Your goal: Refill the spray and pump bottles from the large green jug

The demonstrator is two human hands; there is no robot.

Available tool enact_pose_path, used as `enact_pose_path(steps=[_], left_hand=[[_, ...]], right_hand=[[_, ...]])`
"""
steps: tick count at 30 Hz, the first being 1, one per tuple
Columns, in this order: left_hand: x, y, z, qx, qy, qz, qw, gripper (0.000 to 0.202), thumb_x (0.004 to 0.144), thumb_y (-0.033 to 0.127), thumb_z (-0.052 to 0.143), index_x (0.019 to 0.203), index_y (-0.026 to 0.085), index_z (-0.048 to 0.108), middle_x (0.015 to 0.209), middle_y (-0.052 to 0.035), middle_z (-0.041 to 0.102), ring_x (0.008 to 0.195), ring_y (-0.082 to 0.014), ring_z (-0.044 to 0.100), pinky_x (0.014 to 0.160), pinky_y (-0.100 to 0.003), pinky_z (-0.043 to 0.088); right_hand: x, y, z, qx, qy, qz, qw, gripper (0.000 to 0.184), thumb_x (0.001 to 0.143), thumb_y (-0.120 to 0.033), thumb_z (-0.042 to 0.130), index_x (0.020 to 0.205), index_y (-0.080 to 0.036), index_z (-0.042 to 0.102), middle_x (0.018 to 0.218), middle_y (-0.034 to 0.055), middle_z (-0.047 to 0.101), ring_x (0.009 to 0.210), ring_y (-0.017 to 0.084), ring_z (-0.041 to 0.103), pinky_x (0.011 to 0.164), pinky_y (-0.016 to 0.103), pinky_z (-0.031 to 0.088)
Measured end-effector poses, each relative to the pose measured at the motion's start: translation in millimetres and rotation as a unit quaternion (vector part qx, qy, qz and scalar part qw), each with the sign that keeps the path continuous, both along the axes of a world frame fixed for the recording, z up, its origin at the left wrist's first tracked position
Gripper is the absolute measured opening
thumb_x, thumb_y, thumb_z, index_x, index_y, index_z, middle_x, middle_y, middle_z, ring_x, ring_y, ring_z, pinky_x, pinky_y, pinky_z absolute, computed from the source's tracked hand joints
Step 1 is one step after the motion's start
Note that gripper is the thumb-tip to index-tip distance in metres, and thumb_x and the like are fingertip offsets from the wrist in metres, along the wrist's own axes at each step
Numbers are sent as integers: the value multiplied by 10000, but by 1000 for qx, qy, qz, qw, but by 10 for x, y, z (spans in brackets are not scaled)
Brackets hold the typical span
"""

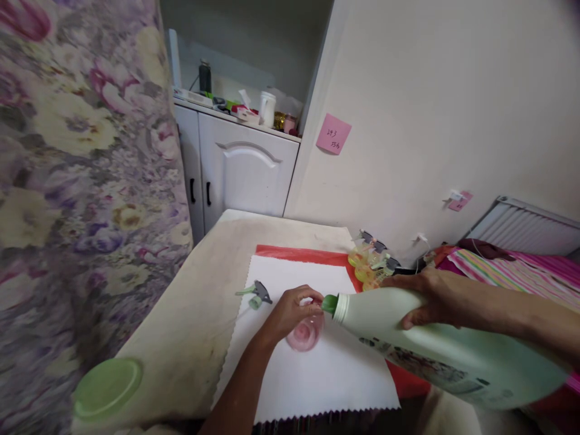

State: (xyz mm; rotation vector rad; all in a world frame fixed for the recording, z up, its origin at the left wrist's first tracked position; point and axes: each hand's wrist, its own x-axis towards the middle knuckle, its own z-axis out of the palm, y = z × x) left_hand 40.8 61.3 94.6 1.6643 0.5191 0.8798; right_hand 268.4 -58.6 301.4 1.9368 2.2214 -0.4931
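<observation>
My left hand (295,313) is closed around the neck of a small clear pink bottle (304,335), which stands on a white sheet (326,383). My right hand (432,299) grips a large pale green jug (457,353) held tilted on its side. The jug's green spout (330,304) points left and meets the mouth of the pink bottle, beside my left fingers. Whether liquid is flowing cannot be made out. Left of my left hand, a spray head (257,295) in grey and green lies at the sheet's edge.
A round green lid (107,388) lies at the table's near left corner. Several yellowish clear spray bottles (365,263) stand at the back right. Red material (301,254) shows beneath the sheet. A floral curtain (90,181) hangs left; a white cabinet (249,172) stands behind.
</observation>
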Motion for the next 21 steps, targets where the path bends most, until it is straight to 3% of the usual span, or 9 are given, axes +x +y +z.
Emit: enact_pose_path(steps=[15,21], left_hand=[[2,-10,14,9,5,3,1000,148,750,246,647,876,209,717,921,-32,662,904,-206,605,812,-301,441],[8,-16,33,-4,5,4,1000,144,747,245,654,868,204,721,915,-33,665,891,-203,609,794,-297,447]], right_hand=[[11,-5,13,5,-3,10,1000,498,749,-477,675,1204,-287,603,977,42,738,871,252,697,706,270,491],[21,8,-2,7,-12,7,1000,514,749,-484,682,1220,-299,592,938,32,739,835,243,698,664,256,478]])
